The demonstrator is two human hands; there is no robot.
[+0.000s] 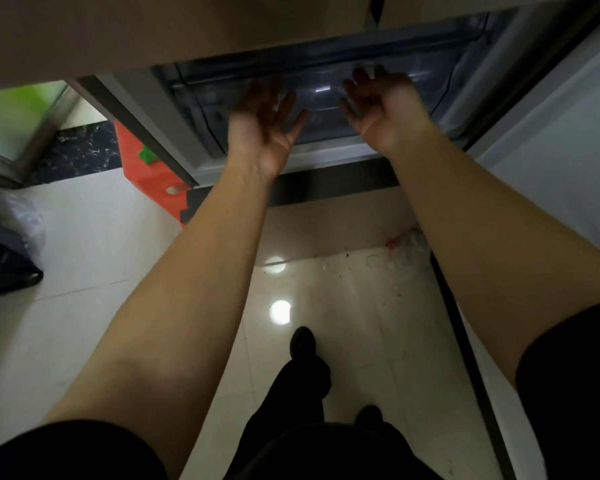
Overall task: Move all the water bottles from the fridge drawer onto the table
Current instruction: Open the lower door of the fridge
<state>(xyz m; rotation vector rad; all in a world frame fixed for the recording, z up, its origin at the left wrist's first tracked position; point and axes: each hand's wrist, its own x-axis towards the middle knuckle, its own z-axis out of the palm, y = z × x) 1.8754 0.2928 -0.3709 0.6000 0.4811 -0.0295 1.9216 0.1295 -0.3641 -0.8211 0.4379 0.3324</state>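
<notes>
The fridge drawer [326, 95] is a clear, bluish plastic bin low in the open fridge, dim inside. No water bottle can be made out in it. My left hand [265, 123] is held palm up in front of the drawer's left half, fingers spread and reaching toward its front. My right hand [378, 102] is palm up at the drawer's right half, fingers curled slightly at the front wall. Neither hand holds anything. The table is out of view.
A brown fridge door or panel [153, 29] hangs over the top of the view. The open lower door [551, 140] stands at the right. Glossy tiled floor [309, 289] lies below, with an orange object [146, 171] at left, a dark bag [4, 265] far left and my feet [303, 341].
</notes>
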